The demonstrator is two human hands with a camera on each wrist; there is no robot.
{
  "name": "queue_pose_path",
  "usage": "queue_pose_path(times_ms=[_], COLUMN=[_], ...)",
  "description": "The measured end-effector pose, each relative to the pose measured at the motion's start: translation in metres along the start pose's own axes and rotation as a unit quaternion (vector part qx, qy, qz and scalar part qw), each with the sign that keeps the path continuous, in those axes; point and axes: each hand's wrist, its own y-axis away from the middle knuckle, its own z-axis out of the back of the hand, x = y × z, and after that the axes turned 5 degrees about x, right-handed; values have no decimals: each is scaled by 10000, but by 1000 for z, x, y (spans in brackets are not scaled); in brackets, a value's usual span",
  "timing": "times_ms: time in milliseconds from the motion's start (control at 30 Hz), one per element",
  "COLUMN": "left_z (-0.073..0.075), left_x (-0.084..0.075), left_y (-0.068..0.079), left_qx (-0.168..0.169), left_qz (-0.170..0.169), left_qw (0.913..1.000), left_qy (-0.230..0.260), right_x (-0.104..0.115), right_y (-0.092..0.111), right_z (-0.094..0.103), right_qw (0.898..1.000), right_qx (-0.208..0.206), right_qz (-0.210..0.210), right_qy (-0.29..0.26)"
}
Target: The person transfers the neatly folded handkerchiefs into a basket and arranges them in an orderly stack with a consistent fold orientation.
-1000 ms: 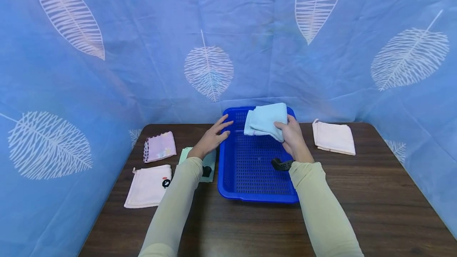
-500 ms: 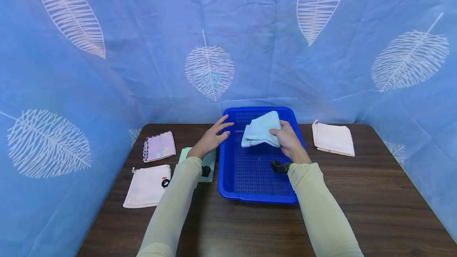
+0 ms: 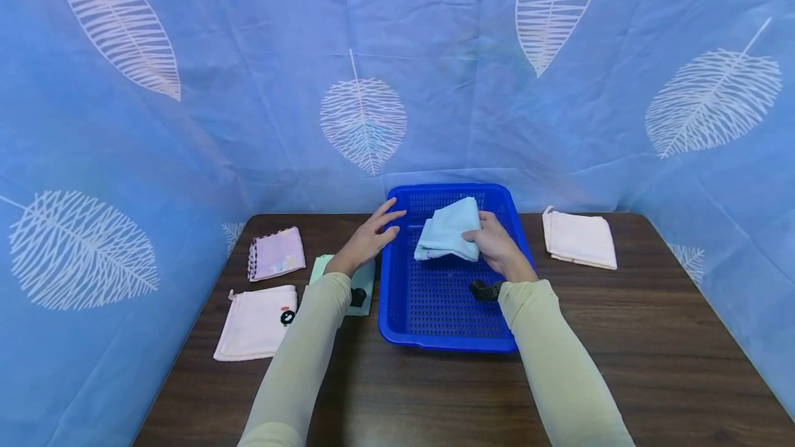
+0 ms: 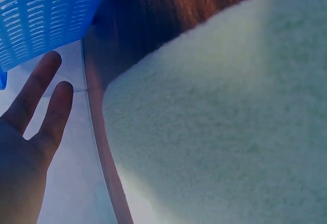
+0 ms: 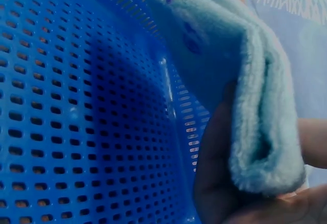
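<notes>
A folded light-blue towel (image 3: 448,227) is pinched at its right edge by my right hand (image 3: 498,243), over the far half of a blue plastic basket (image 3: 447,343). In the right wrist view the towel (image 5: 265,106) shows several thick layers and a purple mark, held between thumb and fingers above the perforated basket floor (image 5: 56,116). My left hand (image 3: 366,240) has its fingers spread at the basket's left rim and holds nothing; whether it touches the rim I cannot tell. Beneath the left wrist lies a green towel (image 3: 360,302) with a black patch, partly covered by the arm.
On the left of the dark wooden table (image 3: 435,399) lie a purple towel (image 3: 277,254) with a checked edge and a white towel (image 3: 254,323) with a small black figure. A pale pink towel (image 3: 580,240) lies to the basket's right. A blue leaf-print curtain (image 3: 435,88) hangs behind.
My right hand has brought the light-blue towel leftward and down, closer to the basket floor. The left hand has stayed in place at the basket's left rim.
</notes>
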Motion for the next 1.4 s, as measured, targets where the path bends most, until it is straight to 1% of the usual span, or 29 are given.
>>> queue_pose_path(times_ms=[100, 233, 367, 467, 633, 767, 867, 1033, 1200, 1300, 1400], left_z=[1, 1, 1, 0, -2, -2, -1, 1, 1, 1, 0], left_x=[0, 0, 1, 2, 3, 3, 4, 4, 2, 2, 2], left_y=[-1, -1, -2, -1, 0, 0, -1, -1, -1, -1, -1], left_qx=[-5, 25, 40, 45, 49, 27, 2, -25, 50, 70, 59], left_qz=[-21, -31, -19, -5, 3, 1, -18, -79, -96, -39, -12], left_qw=[10000, 10000, 10000, 10000, 9999, 9998, 9997, 9997, 9998, 9999, 9999], left_qy=[4, 29, 16, 34, 120, 175, 229, 225, 171, 135, 144], right_x=[0, 0, -2, -5, -9, -10, -10, -8, -9, -9, -10], right_y=[-1, 0, 0, -2, -4, -4, -3, -2, -3, -3, -3], right_z=[-1, -1, -1, -1, 0, -1, -2, -5, -4, -3, -2], right_qw=[10000, 9998, 9990, 9984, 9970, 9930, 9879, 9832, 9821, 9784, 9726], right_qx=[44, 45, 43, 61, 0, -161, -359, -585, -576, -503, -432], right_qz=[10, -82, -272, -409, -419, -466, -519, -506, -593, -632, -664], right_qy=[40, 155, 352, 393, 647, 1076, 1416, 1654, 1695, 1901, 2184])
